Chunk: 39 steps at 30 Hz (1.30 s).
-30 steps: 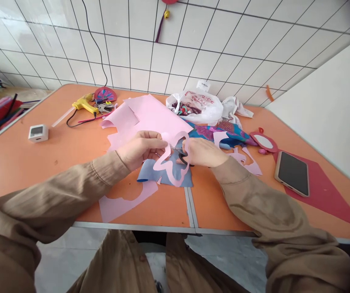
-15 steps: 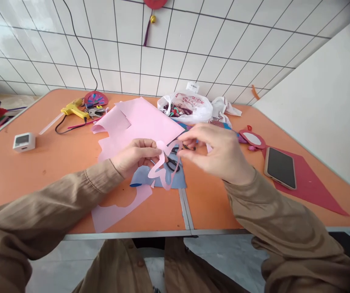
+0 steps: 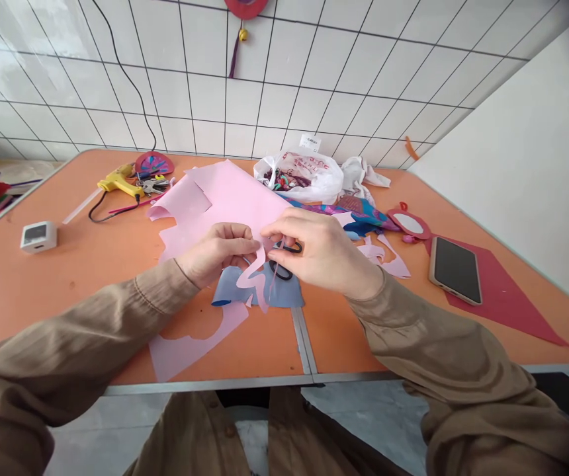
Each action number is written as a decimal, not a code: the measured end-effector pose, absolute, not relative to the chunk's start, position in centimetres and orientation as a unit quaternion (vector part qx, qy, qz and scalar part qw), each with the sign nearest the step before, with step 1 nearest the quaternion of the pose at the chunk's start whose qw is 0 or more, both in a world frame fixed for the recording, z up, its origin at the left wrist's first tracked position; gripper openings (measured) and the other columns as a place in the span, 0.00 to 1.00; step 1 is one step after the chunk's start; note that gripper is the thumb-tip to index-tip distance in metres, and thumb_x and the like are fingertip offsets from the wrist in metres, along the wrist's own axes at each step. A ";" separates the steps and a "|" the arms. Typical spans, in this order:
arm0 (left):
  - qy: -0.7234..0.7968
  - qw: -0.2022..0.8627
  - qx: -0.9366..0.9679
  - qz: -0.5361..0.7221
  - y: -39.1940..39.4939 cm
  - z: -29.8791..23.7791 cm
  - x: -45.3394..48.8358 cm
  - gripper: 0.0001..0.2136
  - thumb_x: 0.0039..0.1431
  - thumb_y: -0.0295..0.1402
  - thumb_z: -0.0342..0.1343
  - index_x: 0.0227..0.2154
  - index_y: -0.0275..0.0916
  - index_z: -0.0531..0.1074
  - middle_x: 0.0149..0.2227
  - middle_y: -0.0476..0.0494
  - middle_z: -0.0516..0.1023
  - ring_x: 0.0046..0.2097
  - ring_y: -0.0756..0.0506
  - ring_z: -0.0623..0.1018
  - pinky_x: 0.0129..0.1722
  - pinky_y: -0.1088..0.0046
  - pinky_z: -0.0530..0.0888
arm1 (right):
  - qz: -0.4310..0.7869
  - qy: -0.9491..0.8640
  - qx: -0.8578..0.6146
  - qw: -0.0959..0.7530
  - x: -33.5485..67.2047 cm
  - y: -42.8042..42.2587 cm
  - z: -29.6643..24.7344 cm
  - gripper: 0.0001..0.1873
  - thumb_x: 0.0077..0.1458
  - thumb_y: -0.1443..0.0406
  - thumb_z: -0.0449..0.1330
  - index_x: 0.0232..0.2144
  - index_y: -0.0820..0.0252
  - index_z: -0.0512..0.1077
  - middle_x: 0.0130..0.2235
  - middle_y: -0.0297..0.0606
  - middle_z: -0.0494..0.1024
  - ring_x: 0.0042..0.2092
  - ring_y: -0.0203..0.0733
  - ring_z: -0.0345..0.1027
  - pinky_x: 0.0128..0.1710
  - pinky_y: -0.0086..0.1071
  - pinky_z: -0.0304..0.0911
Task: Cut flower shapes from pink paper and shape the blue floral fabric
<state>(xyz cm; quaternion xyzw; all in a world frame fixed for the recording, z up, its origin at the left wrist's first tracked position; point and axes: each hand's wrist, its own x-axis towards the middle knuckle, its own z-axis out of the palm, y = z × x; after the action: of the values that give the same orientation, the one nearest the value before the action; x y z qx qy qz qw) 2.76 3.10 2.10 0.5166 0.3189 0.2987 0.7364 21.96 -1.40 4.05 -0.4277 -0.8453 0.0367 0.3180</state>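
Observation:
A thin wavy pink cutout [image 3: 253,272], of felt or paper, hangs between my two hands over the table. My left hand [image 3: 221,252] pinches its upper left edge between thumb and fingers. The fingertips of my right hand [image 3: 309,248] are closed on its other side, close to the left fingertips. Below lies a blue-grey sheet [image 3: 284,291] with black-handled scissors [image 3: 280,271] on it, partly hidden by my right hand. Behind my hands a large pink sheet [image 3: 225,192] spreads out. A pink offcut [image 3: 190,347] with a curved edge lies near the front.
A yellow glue gun [image 3: 118,180] and a white box-like device [image 3: 39,237] are at left. A white plastic bag [image 3: 321,175] stands at the back. Pink scraps [image 3: 393,261], a phone [image 3: 456,270] and a red sheet [image 3: 507,301] lie at right.
My right hand has moved left and slightly down, close to my left hand. The pink cutout has folded narrower between them, and scraps at right have come into view.

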 end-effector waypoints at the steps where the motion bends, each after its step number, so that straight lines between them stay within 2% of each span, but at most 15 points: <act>1: 0.321 0.736 0.516 0.299 3.1 2.1 2.7 0.09 0.43 0.29 0.68 0.19 0.32 0.73 0.20 0.47 0.73 0.24 0.50 0.77 0.26 0.77 0.71 | 0.037 -0.845 -0.430 0.315 21.8 -1.4 4.0 0.10 0.53 0.74 0.61 0.37 0.61 0.77 0.37 0.37 0.79 0.30 0.34 0.66 0.31 0.29 0.61; 9: 0.313 0.723 0.541 0.294 3.4 1.6 2.6 0.09 0.44 0.32 0.67 0.21 0.33 0.73 0.22 0.45 0.75 0.25 0.50 0.76 0.27 0.76 0.71 | 0.052 -0.849 -0.430 0.302 21.4 -1.2 3.9 0.09 0.53 0.75 0.62 0.36 0.63 0.79 0.35 0.39 0.79 0.30 0.36 0.68 0.30 0.30 0.61; 17: 0.307 0.686 0.599 0.276 3.7 2.1 2.1 0.08 0.47 0.32 0.65 0.22 0.34 0.74 0.23 0.46 0.77 0.26 0.51 0.76 0.28 0.76 0.71 | 0.112 -0.839 -0.413 0.336 21.3 -0.6 4.2 0.07 0.52 0.75 0.64 0.32 0.61 0.79 0.32 0.36 0.80 0.30 0.36 0.71 0.33 0.31 0.64; 27: 0.313 0.651 0.637 0.270 4.4 2.6 1.5 0.06 0.52 0.31 0.61 0.23 0.35 0.74 0.24 0.47 0.78 0.28 0.51 0.76 0.29 0.77 0.71 | 0.021 -0.856 -0.402 0.324 20.8 -0.4 4.4 0.10 0.58 0.75 0.59 0.28 0.61 0.79 0.28 0.35 0.80 0.30 0.35 0.71 0.30 0.30 0.60; 34: 0.335 0.602 0.686 0.237 4.6 4.1 1.1 0.05 0.47 0.31 0.60 0.21 0.34 0.73 0.24 0.46 0.77 0.27 0.52 0.74 0.28 0.76 0.70 | 0.005 -0.865 -0.391 0.313 20.7 -0.1 4.3 0.11 0.61 0.72 0.58 0.29 0.61 0.77 0.30 0.38 0.81 0.32 0.39 0.73 0.30 0.32 0.59; 39: 0.350 0.587 0.697 0.214 4.3 4.3 1.0 0.05 0.46 0.31 0.60 0.22 0.34 0.74 0.23 0.47 0.76 0.27 0.52 0.74 0.28 0.76 0.71 | -0.006 -0.867 -0.395 0.303 20.6 -0.1 4.3 0.11 0.60 0.73 0.54 0.28 0.61 0.73 0.29 0.38 0.78 0.30 0.37 0.69 0.29 0.32 0.56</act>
<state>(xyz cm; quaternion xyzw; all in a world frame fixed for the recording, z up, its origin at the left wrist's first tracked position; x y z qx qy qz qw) 1.03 4.33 4.31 0.6973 0.3504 0.2145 0.5874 20.58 -0.11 4.29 -0.3954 -0.8670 -0.0060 0.3032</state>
